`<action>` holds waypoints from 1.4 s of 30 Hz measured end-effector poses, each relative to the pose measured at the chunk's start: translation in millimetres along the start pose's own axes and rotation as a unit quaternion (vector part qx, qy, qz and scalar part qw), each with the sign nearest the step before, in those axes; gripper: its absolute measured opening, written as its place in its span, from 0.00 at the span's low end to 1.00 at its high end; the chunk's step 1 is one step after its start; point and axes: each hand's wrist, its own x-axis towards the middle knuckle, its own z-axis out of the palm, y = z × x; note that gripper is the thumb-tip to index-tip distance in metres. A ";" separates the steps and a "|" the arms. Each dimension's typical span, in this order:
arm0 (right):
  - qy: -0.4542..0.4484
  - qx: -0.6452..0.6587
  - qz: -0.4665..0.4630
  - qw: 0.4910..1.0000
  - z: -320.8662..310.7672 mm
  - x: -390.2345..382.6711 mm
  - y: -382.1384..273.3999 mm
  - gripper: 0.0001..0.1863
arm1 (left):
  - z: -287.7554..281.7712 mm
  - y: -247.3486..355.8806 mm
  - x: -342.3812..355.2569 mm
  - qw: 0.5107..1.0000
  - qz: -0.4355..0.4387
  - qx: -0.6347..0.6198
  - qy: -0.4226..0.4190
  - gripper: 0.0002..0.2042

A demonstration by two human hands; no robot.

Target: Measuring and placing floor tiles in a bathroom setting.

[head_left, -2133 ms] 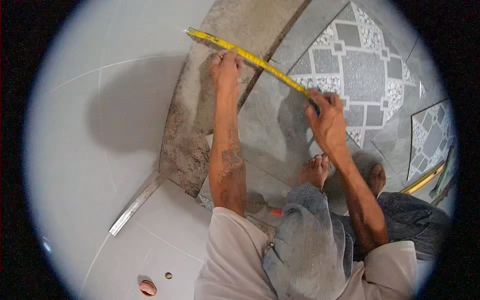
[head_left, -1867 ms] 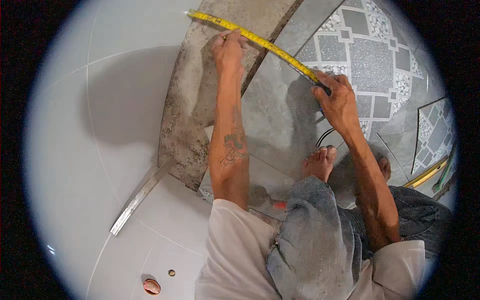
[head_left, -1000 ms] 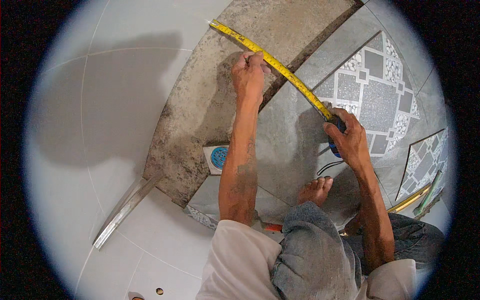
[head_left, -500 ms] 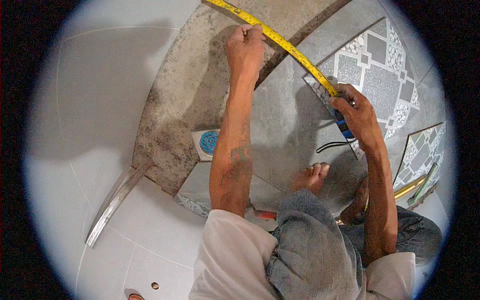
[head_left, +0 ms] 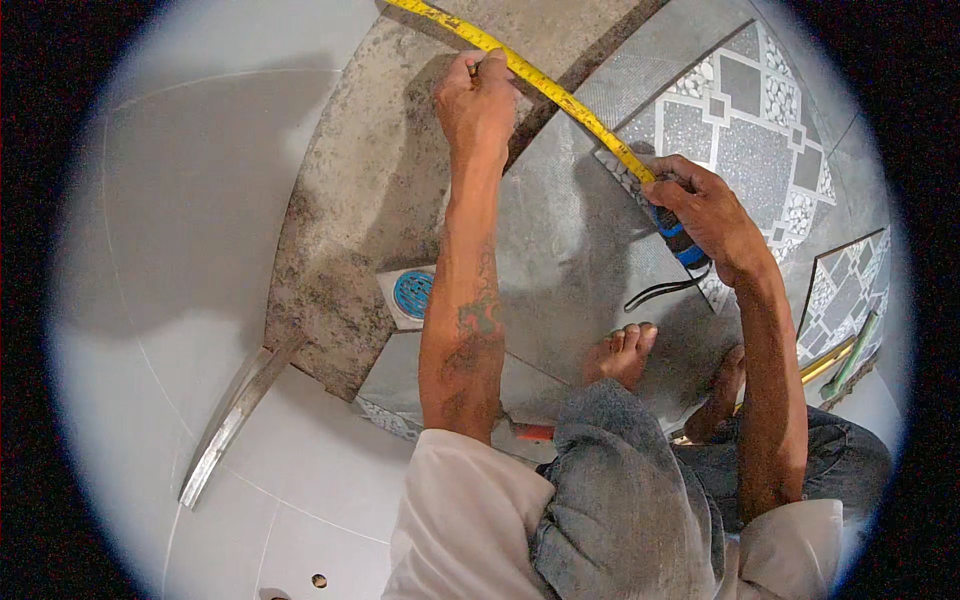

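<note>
Yellow measuring tape [head_left: 560, 95] runs in a long diagonal across the floor, from the upper edge of the view down to the right, over a bare rough cement patch [head_left: 370, 210] and onto a plain grey tile [head_left: 570, 250]. The left hand [head_left: 478, 100] sits near the upper part of the tape, fingers curled together and pressing against its near edge, with what looks like a small pencil tip between them, though that is too small to be sure. The right hand [head_left: 705, 210] is clamped around the blue and black tape case [head_left: 678, 238] at the lower end, where the tape feeds into the fist; a black loop strap [head_left: 665, 292] trails from it onto the tile. Between the two hands the tape lies stretched. Patterned grey-and-white tiles [head_left: 750, 130] lie beyond the right hand. A blue round drain cover [head_left: 412, 293] sits beside the left forearm, and bare feet [head_left: 625, 352] rest on the grey tile below the case.
</note>
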 end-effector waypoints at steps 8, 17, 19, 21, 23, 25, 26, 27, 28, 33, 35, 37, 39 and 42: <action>0.035 -0.036 -0.043 0.998 2.2 0.8 6.3 0.17 | 0.7 6.4 -4.8 1.000 -0.007 -0.018 -0.010 0.10; 0.067 -0.091 -0.071 0.991 5.5 -0.5 7.1 0.20 | -1.3 12.3 -7.0 0.997 -0.051 -0.051 0.001 0.08; 0.073 -0.104 -0.078 0.989 4.0 -2.1 4.0 0.21 | -0.6 11.5 -5.0 0.996 -0.056 -0.067 0.003 0.07; 0.071 -0.098 -0.065 0.991 4.1 -1.9 2.8 0.21 | -1.2 12.8 -3.0 0.998 -0.054 -0.030 0.008 0.08; 0.078 -0.107 -0.068 0.989 2.6 -0.1 8.1 0.21 | -0.5 15.0 -5.2 0.998 -0.050 -0.029 -0.001 0.08; 0.062 -0.106 -0.110 0.986 -1.2 -0.9 14.9 0.20 | -1.1 22.9 -10.8 0.996 -0.080 -0.048 0.015 0.09; 0.025 -0.101 -0.121 0.987 -8.4 -2.9 21.6 0.21 | -1.5 27.0 -14.5 0.991 -0.111 -0.070 0.031 0.10; -0.007 -0.096 -0.128 0.987 -18.1 -6.2 29.1 0.22 | -0.4 29.6 -21.7 0.991 -0.103 -0.085 0.013 0.08; -0.022 -0.053 -0.109 0.992 -31.1 -16.1 32.6 0.21 | 7.2 33.7 -29.2 0.990 -0.092 -0.104 -0.008 0.07; 0.024 -0.011 -0.171 0.985 -151.3 -27.4 120.2 0.17 | 103.8 52.6 -75.9 0.975 -0.102 -0.099 -0.172 0.06; 0.035 0.023 -0.110 0.993 -194.9 -37.5 142.3 0.17 | 149.9 55.7 -93.2 0.964 -0.082 -0.108 -0.227 0.07; 0.099 -0.019 -0.148 0.984 -221.2 -46.3 160.5 0.16 | 188.4 57.0 -105.5 0.952 -0.112 -0.118 -0.258 0.05; 0.119 -0.018 -0.154 0.981 -230.7 -55.3 175.9 0.14 | 209.3 56.2 -121.6 0.951 -0.131 -0.127 -0.251 0.05; -0.065 0.068 -0.082 0.992 -215.0 -48.8 189.2 0.17 | 205.9 62.5 -122.7 0.957 -0.144 -0.140 -0.210 0.04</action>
